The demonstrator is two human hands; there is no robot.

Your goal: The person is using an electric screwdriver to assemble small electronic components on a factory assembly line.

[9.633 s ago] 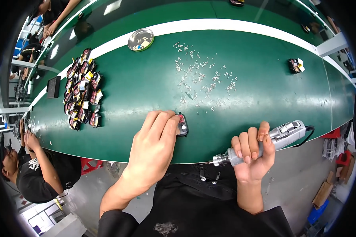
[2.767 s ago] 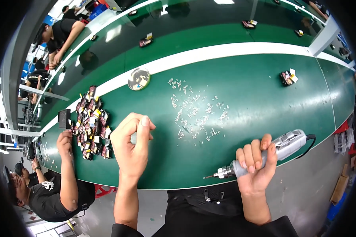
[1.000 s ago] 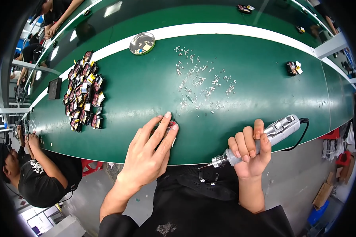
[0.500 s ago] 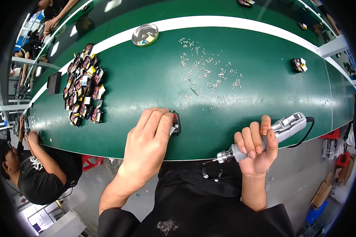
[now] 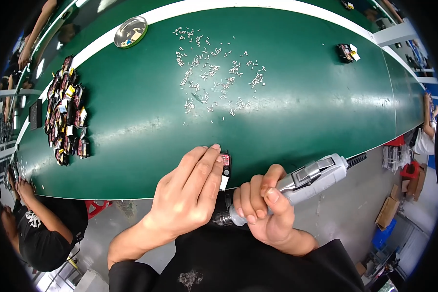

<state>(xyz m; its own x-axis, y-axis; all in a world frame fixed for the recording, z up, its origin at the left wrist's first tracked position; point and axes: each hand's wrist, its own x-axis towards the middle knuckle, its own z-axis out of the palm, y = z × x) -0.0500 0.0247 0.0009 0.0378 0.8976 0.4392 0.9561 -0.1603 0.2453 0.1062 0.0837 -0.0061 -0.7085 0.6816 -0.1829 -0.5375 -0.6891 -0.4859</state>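
Note:
At the table's near edge my left hand (image 5: 187, 190) is closed on a small black device (image 5: 227, 170) with a red patch and a white tab on its right side. The fingers cover much of the device. My right hand (image 5: 265, 207) is wrapped round a grey electric screwdriver (image 5: 309, 179), whose cord leaves its right end. The tool lies slanted, its chuck (image 5: 223, 219) low and close to my left wrist. Its bit tip is hidden from view.
Many thin silvery pieces (image 5: 211, 70) are scattered over the green table (image 5: 297, 97). A heap of black devices (image 5: 65, 117) lies left, below a round metal dish (image 5: 131, 33). One more device (image 5: 347, 53) sits far right. At the left a co-worker (image 5: 44, 228) works.
My right hand has brought the screwdriver leftward, close to my left hand. The held device now sits nearer the table's front edge. The whole view has shifted, so the heap appears further left.

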